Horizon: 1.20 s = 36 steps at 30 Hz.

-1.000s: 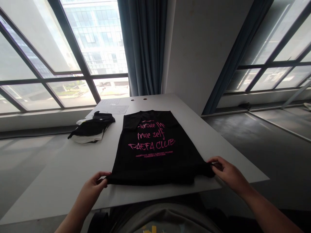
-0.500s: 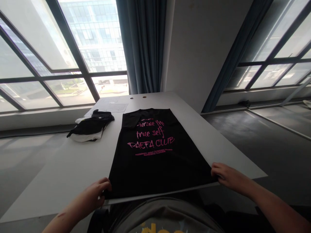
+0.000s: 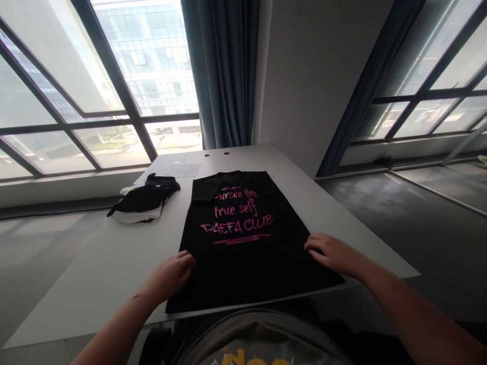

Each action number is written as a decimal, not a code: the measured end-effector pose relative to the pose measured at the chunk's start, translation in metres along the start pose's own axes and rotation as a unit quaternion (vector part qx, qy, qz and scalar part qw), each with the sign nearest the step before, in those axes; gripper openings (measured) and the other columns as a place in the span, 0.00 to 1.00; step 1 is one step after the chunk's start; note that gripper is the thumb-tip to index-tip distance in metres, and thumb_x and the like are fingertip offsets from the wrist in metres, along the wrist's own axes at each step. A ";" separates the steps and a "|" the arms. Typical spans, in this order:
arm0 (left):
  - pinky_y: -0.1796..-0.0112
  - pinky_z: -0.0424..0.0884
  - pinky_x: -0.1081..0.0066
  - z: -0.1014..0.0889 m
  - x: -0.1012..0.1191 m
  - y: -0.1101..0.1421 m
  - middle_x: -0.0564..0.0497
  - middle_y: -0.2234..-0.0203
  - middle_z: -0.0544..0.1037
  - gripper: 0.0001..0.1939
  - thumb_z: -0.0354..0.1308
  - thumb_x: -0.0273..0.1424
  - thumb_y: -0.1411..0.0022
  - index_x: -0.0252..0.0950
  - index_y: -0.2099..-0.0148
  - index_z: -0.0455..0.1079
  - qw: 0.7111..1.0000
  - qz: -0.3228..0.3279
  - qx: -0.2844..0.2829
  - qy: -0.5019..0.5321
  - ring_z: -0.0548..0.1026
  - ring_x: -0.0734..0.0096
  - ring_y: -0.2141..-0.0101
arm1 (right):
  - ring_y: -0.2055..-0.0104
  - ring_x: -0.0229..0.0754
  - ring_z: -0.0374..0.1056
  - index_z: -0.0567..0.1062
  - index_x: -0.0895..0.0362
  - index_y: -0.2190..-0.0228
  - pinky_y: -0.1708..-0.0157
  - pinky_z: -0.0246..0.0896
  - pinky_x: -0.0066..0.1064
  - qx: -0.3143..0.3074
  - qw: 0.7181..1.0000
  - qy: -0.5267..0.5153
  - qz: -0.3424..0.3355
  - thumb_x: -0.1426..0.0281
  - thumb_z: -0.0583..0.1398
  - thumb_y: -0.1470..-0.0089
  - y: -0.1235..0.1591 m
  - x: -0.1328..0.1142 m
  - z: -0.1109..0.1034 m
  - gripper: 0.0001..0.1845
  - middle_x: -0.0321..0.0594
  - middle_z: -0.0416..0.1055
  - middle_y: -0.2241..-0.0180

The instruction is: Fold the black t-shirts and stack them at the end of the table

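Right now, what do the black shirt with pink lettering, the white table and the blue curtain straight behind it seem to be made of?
Black shirt: soft, matte fabric, perhaps cotton knit; it lies flat with almost no shine.
White table: probably laminated board, smooth and low-sheen, judging by its even surface and straight edges.
Blue curtain: matte cloth hanging in vertical folds; the fibre cannot be told.

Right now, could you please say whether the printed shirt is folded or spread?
Mostly spread: the shirt lies flat on the table, print up, a sleeve folded in.
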State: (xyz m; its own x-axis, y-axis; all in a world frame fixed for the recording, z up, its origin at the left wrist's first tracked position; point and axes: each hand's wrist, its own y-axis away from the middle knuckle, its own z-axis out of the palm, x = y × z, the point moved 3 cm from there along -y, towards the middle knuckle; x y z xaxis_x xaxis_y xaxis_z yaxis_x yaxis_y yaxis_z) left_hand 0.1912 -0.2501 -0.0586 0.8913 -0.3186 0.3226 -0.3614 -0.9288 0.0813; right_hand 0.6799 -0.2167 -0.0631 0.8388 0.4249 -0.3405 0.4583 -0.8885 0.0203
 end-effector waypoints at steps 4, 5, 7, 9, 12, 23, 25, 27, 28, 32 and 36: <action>0.46 0.70 0.61 0.035 0.066 -0.060 0.44 0.48 0.78 0.15 0.54 0.30 0.33 0.41 0.48 0.77 0.997 0.065 0.033 -0.038 0.76 0.58 0.49 | 0.35 0.56 0.62 0.79 0.56 0.45 0.33 0.55 0.47 0.065 0.997 0.032 -0.022 0.65 0.58 0.39 -0.064 -0.051 0.036 0.23 0.51 0.70 0.40; 0.44 0.69 0.58 0.049 0.079 -0.071 0.42 0.42 0.75 0.18 0.56 0.32 0.33 0.40 0.43 0.76 0.996 0.062 0.031 -0.048 0.74 0.54 0.45 | 0.32 0.57 0.58 0.76 0.56 0.40 0.31 0.51 0.48 0.060 0.997 0.040 -0.020 0.64 0.58 0.38 -0.077 -0.063 0.050 0.27 0.51 0.66 0.35; 0.38 0.64 0.50 0.077 0.097 -0.086 0.39 0.33 0.67 0.26 0.58 0.36 0.32 0.37 0.34 0.70 0.996 0.060 0.024 -0.064 0.66 0.46 0.36 | 0.27 0.58 0.49 0.68 0.54 0.33 0.30 0.46 0.53 0.036 0.998 0.049 -0.004 0.62 0.58 0.36 -0.094 -0.082 0.078 0.32 0.49 0.58 0.29; 0.34 0.56 0.46 0.098 0.101 -0.091 0.39 0.28 0.60 0.32 0.56 0.39 0.30 0.37 0.28 0.62 0.996 0.051 0.031 -0.064 0.56 0.43 0.30 | 0.25 0.60 0.44 0.63 0.54 0.30 0.29 0.41 0.58 0.014 0.998 0.054 0.018 0.60 0.56 0.34 -0.101 -0.092 0.100 0.34 0.48 0.51 0.27; 0.32 0.46 0.40 0.115 0.090 -0.086 0.44 0.26 0.53 0.32 0.54 0.42 0.28 0.45 0.25 0.57 0.995 0.049 0.049 -0.066 0.50 0.43 0.28 | 0.24 0.59 0.41 0.59 0.52 0.29 0.28 0.34 0.58 0.007 0.998 0.053 0.023 0.58 0.54 0.31 -0.098 -0.094 0.115 0.34 0.47 0.45 0.25; 0.33 0.47 0.37 0.104 0.029 -0.041 0.47 0.26 0.54 0.30 0.53 0.44 0.27 0.52 0.27 0.60 0.986 -0.078 0.120 -0.091 0.50 0.42 0.28 | 0.24 0.58 0.42 0.59 0.50 0.29 0.28 0.38 0.55 0.051 0.993 0.066 0.083 0.55 0.52 0.30 -0.064 -0.060 0.117 0.33 0.48 0.45 0.25; 0.33 0.48 0.38 0.103 0.017 -0.032 0.46 0.26 0.54 0.30 0.52 0.44 0.27 0.51 0.26 0.60 0.983 -0.094 0.124 -0.097 0.51 0.43 0.28 | 0.24 0.59 0.43 0.60 0.51 0.29 0.28 0.38 0.55 0.058 0.990 0.072 0.108 0.56 0.52 0.30 -0.054 -0.047 0.115 0.33 0.49 0.45 0.25; 0.32 0.50 0.40 0.102 0.007 -0.025 0.45 0.26 0.52 0.30 0.53 0.44 0.28 0.49 0.26 0.60 0.981 -0.111 0.128 -0.096 0.51 0.43 0.28 | 0.24 0.59 0.43 0.60 0.52 0.29 0.28 0.39 0.55 0.063 0.986 0.079 0.132 0.55 0.52 0.30 -0.044 -0.033 0.113 0.34 0.50 0.46 0.25; 0.32 0.51 0.42 0.102 0.003 -0.021 0.45 0.25 0.51 0.31 0.53 0.44 0.28 0.48 0.26 0.60 0.980 -0.115 0.130 -0.094 0.51 0.43 0.28 | 0.24 0.59 0.44 0.60 0.53 0.29 0.28 0.40 0.55 0.068 0.984 0.083 0.144 0.55 0.52 0.30 -0.039 -0.025 0.112 0.34 0.50 0.46 0.25; 0.32 0.55 0.47 0.105 -0.008 -0.011 0.43 0.25 0.49 0.30 0.52 0.43 0.27 0.44 0.26 0.61 0.980 -0.106 0.145 -0.087 0.51 0.45 0.28 | 0.25 0.60 0.46 0.60 0.54 0.29 0.29 0.44 0.56 0.096 0.974 0.096 0.179 0.54 0.52 0.31 -0.024 0.004 0.109 0.35 0.50 0.49 0.26; 0.33 0.57 0.47 0.108 -0.012 -0.007 0.41 0.26 0.54 0.31 0.51 0.43 0.27 0.43 0.26 0.61 0.980 -0.097 0.143 -0.101 0.54 0.46 0.28 | 0.26 0.61 0.48 0.62 0.57 0.31 0.30 0.48 0.56 0.120 0.972 0.074 0.186 0.54 0.51 0.31 -0.021 0.022 0.112 0.35 0.52 0.51 0.27</action>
State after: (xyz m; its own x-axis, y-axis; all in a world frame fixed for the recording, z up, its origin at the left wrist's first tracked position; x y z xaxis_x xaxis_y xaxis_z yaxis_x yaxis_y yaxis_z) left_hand 0.2130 -0.2600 -0.1645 0.9821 -0.1348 0.1318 -0.1139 -0.9814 -0.1547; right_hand 0.6552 -0.2079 -0.1765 0.9747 0.0714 -0.2117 0.0488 -0.9927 -0.1102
